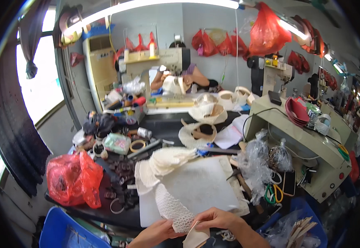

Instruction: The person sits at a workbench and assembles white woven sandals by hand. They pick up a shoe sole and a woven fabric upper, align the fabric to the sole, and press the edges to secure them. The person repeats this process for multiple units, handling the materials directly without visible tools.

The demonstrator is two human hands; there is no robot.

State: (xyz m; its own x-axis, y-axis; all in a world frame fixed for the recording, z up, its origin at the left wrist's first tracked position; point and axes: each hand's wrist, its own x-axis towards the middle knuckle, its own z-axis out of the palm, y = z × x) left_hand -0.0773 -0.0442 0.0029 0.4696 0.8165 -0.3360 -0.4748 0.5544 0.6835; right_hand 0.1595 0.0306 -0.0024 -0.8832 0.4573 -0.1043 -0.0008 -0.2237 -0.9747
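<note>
At the near edge of the tabletop (105,215), both hands hold a white mesh strip (172,206): long, curved, with an open lattice weave. The left hand (157,233) pinches its lower end, grip closed on it. The right hand (215,218) has its grip closed over the same end and a stiff beige piece (196,239) just below. The strip runs up across a white board (200,186). More white mesh pieces (163,163) are stacked at the board's far left corner. At the tabletop's left edge sits a crumpled red plastic bag (73,177); what is inside cannot be seen. Clear plastic bags (256,163) lie at the right edge, contents indistinct.
</note>
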